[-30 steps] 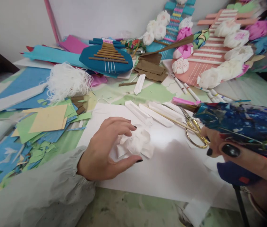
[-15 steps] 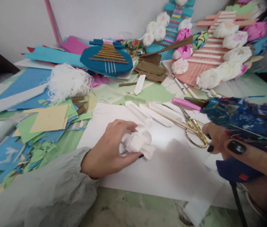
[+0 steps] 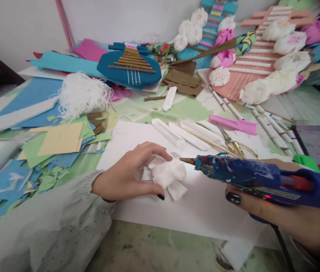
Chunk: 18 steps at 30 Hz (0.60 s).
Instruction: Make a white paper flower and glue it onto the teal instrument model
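Note:
My left hand point(image 3: 128, 175) curves around a crumpled white paper flower point(image 3: 169, 174), holding it between thumb and fingers on a white paper sheet point(image 3: 205, 211). A blue hot glue gun point(image 3: 242, 175), smeared with dried glue, is gripped in my right hand point(image 3: 279, 215). Its nozzle points left, close to the flower's right side; I cannot tell whether the two touch. Behind the gun lie gold-handled scissors point(image 3: 232, 143), partly covered by it. Folded white paper strips point(image 3: 167, 133) rest at the sheet's far edge beside a thin wooden stick.
Paper scraps point(image 3: 49, 175) and beige cards point(image 3: 60, 139) cover the left side, with a bundle of white string point(image 3: 83, 96) behind. Markers point(image 3: 271, 130) lie at the right. Paper-and-stick instruments point(image 3: 128, 70) stand at the back. A black cord point(image 3: 283, 249) hangs from the gun.
The glue gun has come in lower and swung round, so its nozzle now sits by the flower. My left hand stays around the flower, its index finger and thumb slightly shifted.

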Available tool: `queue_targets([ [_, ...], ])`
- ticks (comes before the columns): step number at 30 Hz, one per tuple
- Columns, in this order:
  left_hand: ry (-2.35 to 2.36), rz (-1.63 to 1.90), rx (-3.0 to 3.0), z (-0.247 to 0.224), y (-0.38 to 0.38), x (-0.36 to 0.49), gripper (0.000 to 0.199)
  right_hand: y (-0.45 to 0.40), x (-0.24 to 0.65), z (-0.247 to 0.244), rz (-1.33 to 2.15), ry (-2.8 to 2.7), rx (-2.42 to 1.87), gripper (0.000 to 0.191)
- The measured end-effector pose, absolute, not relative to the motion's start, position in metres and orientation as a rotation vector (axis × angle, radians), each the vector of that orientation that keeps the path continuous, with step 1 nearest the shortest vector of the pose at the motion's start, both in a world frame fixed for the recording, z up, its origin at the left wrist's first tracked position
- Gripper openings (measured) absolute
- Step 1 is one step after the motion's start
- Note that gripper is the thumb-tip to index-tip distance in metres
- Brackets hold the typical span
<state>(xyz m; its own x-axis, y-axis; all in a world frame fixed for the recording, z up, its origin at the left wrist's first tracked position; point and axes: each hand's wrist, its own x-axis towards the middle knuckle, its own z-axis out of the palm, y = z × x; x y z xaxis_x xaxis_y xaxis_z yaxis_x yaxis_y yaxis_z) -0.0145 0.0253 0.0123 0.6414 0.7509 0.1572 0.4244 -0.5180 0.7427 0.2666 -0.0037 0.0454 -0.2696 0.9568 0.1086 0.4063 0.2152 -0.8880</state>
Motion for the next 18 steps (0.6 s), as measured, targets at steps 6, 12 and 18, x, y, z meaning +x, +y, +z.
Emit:
queue_targets([
  [6, 0.904, 0.642, 2.096, 0.007, 0.028, -0.015, 0.053, -0.008, 0.282, 0.031, 0.677, -2.058, -1.354, 0.037],
  [12, 0.941, 0.635, 2.093, 0.009, 0.027, -0.013, 0.037, -0.011, 0.277, 0.033, 0.699, -2.023, -1.349, 0.030],
  [18, 1.018, 0.581, 2.095, 0.015, 0.024, -0.008, 0.030, -0.007, 0.269, 0.043, 0.650, -2.052, -1.282, 0.019],
])
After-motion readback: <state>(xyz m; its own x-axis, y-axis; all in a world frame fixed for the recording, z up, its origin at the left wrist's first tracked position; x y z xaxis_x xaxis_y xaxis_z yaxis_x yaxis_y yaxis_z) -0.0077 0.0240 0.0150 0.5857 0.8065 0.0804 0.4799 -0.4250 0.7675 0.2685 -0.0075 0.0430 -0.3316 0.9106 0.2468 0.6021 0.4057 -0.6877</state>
